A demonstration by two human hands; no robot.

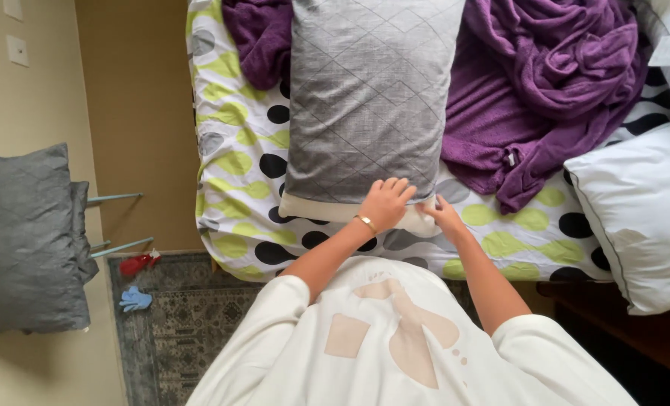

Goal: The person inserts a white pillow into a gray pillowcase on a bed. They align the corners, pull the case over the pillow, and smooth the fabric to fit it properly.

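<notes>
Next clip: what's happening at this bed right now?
A person leans over a bed with a spotted sheet. Both hands are at the near, open end of a grey quilted pillow: the left hand lies flat on the cover's edge, and the right hand pinches the pale inner pillow showing at the corner. A crumpled purple blanket lies beside it, and a white pillow sits to the right.
</notes>
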